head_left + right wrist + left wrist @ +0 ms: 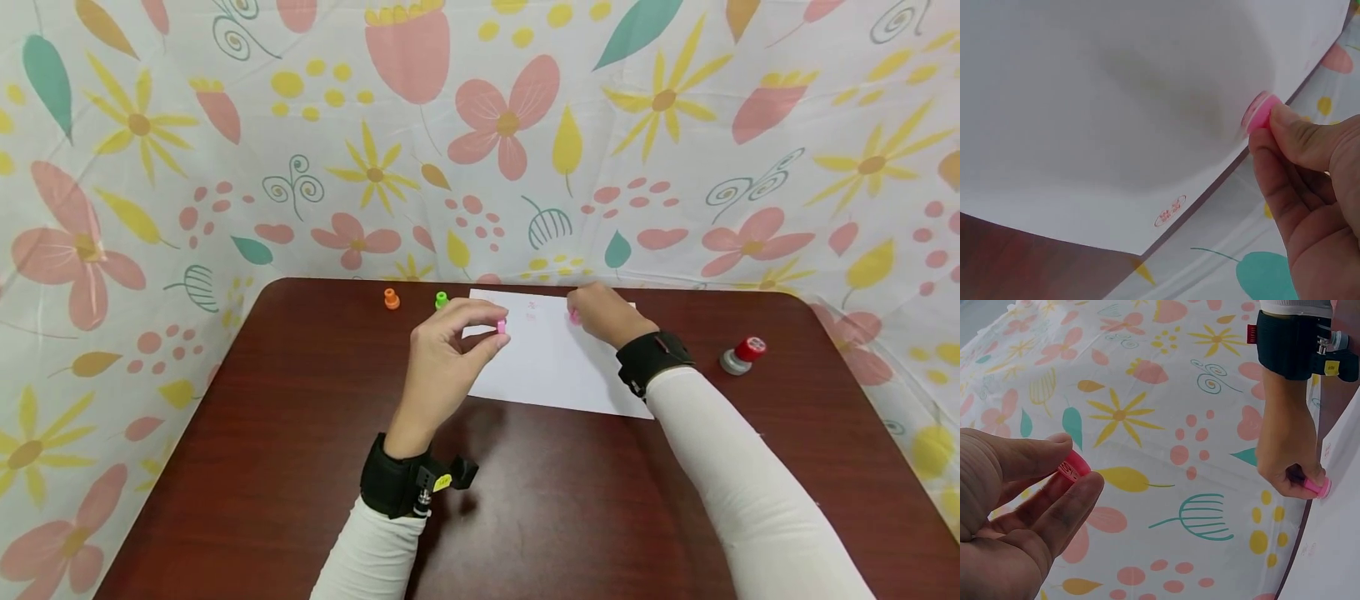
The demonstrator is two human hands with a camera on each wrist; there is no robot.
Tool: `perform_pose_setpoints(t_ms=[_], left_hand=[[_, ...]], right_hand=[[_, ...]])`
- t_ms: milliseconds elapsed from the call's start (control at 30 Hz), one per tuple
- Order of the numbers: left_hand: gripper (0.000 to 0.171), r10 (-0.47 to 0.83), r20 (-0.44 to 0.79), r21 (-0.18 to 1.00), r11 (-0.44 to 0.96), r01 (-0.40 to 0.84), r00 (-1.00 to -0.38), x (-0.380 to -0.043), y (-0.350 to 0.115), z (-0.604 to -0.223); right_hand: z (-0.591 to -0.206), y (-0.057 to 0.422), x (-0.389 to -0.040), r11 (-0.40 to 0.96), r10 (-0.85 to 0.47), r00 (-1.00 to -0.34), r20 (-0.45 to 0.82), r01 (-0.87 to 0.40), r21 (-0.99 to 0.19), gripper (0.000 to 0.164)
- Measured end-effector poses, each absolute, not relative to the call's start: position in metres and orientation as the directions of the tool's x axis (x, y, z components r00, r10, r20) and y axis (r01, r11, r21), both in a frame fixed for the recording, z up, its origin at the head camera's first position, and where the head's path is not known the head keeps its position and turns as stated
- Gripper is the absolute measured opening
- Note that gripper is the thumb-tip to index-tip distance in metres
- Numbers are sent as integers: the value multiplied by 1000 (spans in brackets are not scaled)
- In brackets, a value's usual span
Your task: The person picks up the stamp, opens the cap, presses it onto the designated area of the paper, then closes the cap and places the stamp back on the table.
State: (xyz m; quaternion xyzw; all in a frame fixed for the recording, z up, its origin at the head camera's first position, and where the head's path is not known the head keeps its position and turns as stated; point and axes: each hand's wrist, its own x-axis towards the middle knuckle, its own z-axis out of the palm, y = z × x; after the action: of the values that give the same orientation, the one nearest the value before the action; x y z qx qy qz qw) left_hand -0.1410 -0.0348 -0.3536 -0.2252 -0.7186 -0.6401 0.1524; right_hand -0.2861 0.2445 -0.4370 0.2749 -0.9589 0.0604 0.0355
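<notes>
My left hand point(448, 354) is raised above the near-left part of a white sheet of paper point(555, 367). Between thumb and fingertips it pinches a small pink cap point(1074, 465) with raised lettering on it. Toward the paper's far edge, my right hand point(603, 315) pinches a small pink stamp point(1261, 114) by its body. The stamp's face is right at the paper, a little tilted in the right wrist view. A small red oval print point(1170, 211) lies near one corner of the sheet, and faint pink prints point(532, 311) show at its far left.
An orange stamp point(392, 298) and a green stamp point(442, 300) stand at the back left, the green one partly behind my left hand. A red-topped grey stamp point(742, 356) is at the right. Flower-patterned cloth point(465, 200) hangs behind the dark wooden table point(300, 467).
</notes>
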Motion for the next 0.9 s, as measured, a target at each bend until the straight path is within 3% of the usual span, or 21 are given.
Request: perform_pose_setpoints(t_ms=[733,900], left_hand=[[26,117,514,846,91,525,-850,-141,-39,-353],[26,112,517,846,88,527,-849,-141,-40,-353]], right_hand=[[-437,251,-281,875,-480,-877,9,-479,-71,12],[-423,248,-274,863,-501,-864,41,-503,-51,13]])
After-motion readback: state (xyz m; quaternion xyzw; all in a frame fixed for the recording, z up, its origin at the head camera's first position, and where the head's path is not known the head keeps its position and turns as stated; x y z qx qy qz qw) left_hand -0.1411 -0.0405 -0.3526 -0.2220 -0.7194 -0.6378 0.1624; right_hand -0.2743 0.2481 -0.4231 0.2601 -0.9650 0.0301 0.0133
